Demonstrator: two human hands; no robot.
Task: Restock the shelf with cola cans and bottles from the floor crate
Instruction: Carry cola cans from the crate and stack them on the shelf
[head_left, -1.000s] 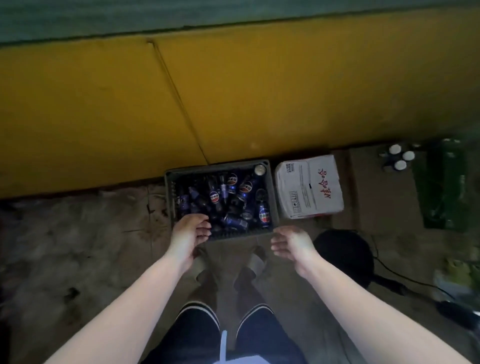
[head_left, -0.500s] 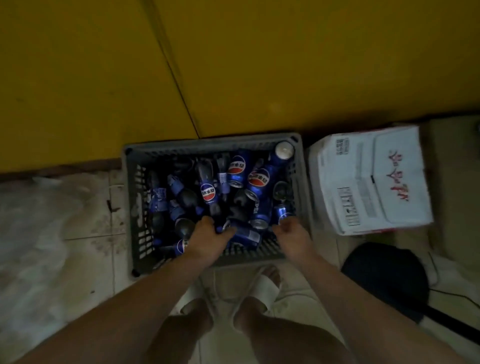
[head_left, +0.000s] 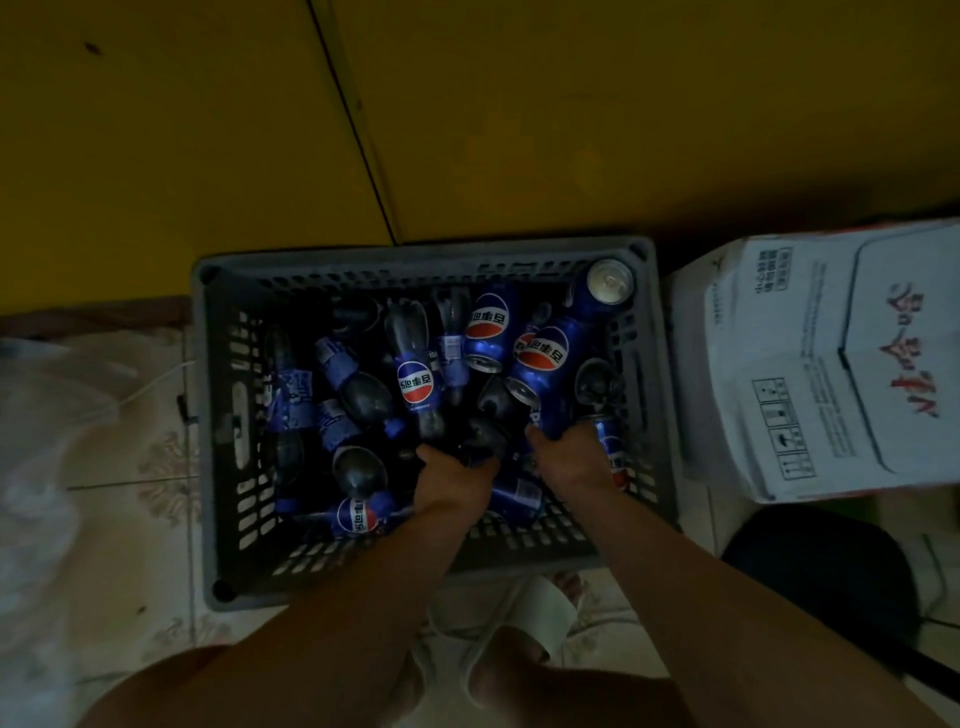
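Sandals (head_left: 545, 616) on floor tiles at the crate's near edge. My left grip (head_left: 452, 480) curls round a dark bottle (head_left: 482, 440); my right grip (head_left: 571, 457) clamps a blue can (head_left: 551, 420). Both are inside the grey crate (head_left: 426, 262), against the yellow wall (head_left: 519, 130). A white carton (head_left: 810, 374) sits beside it.

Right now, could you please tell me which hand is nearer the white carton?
Right. The right hand is in the crate, on the side nearest the white carton; the left hand is mid-crate, farther off.

Tiled floor (head_left: 130, 545), as I see it: grey crate (head_left: 218, 415) at centre, white carton (head_left: 805, 374) just right of it, black round object (head_left: 821, 571) near the carton, pale plastic bag (head_left: 41, 415) left.
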